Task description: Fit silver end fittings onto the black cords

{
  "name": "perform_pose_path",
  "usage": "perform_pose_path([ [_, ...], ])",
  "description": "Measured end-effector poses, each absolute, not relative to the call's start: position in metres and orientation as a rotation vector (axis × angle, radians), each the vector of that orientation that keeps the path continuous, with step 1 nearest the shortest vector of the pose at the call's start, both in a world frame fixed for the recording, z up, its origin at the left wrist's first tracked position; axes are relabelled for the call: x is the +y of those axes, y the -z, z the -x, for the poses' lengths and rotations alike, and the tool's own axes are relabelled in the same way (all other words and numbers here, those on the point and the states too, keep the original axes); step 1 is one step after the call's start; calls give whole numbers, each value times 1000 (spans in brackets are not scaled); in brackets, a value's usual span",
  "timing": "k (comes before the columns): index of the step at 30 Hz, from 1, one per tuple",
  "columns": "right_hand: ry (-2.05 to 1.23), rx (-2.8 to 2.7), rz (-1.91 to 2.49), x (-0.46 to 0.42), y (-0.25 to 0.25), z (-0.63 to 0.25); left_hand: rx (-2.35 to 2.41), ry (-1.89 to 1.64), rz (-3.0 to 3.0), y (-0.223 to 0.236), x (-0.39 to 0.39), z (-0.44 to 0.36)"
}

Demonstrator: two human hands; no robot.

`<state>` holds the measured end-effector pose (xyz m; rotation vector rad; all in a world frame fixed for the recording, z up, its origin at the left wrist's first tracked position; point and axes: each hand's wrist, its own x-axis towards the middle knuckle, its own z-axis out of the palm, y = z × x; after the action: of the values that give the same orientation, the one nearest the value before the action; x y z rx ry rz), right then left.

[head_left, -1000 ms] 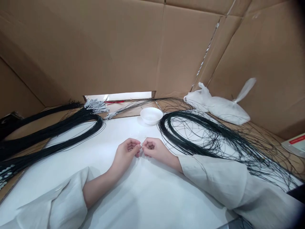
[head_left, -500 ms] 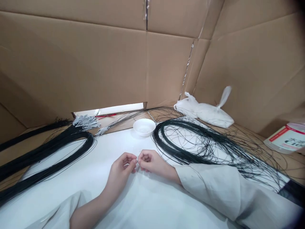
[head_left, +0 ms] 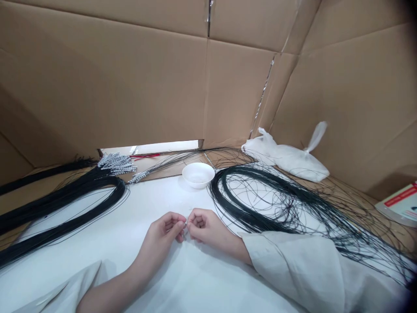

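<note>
My left hand (head_left: 167, 230) and my right hand (head_left: 205, 226) meet fingertip to fingertip above the white tabletop (head_left: 153, 198). Both are closed in a pinch. Something tiny and pale shows between the fingertips, too small to name. Just beyond the hands stands a white bowl (head_left: 198, 175) with a little pale content at its bottom. To the right, close to my right hand and sleeve, lies a looped bundle of thin black cords (head_left: 243, 213).
On the left, more black cord bundles (head_left: 81, 224) lie, one ending in white-beaded tips (head_left: 116, 164). Knotted white plastic bags (head_left: 296, 161) rest at the back right. A red-and-white package (head_left: 402, 202) sits at the right edge. Cardboard walls (head_left: 130, 87) enclose the table.
The view has shifted slightly, so the bags and package appear farther right. My hands keep their pinch, with the fingertips slightly closer together.
</note>
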<state>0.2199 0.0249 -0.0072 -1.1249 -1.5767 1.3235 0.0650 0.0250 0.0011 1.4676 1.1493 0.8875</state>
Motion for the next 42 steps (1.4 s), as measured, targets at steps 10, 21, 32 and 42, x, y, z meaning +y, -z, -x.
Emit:
perform_pose_path([
  [10, -1434, -1539, 1097, 27, 11, -222, 1119, -859, -1420, 1, 26, -63],
  [21, -1466, -1547, 1108, 24, 3, -224, 1146, -808, -1432, -2, 27, -62],
  [32, -1486, -1529, 1128, 24, 1, -223, 1100, -781, -1401, -1, 29, -61],
  [42, -1523, -1506, 1127, 24, 1, -223, 1063, -774, -1407, 0, 30, -61],
])
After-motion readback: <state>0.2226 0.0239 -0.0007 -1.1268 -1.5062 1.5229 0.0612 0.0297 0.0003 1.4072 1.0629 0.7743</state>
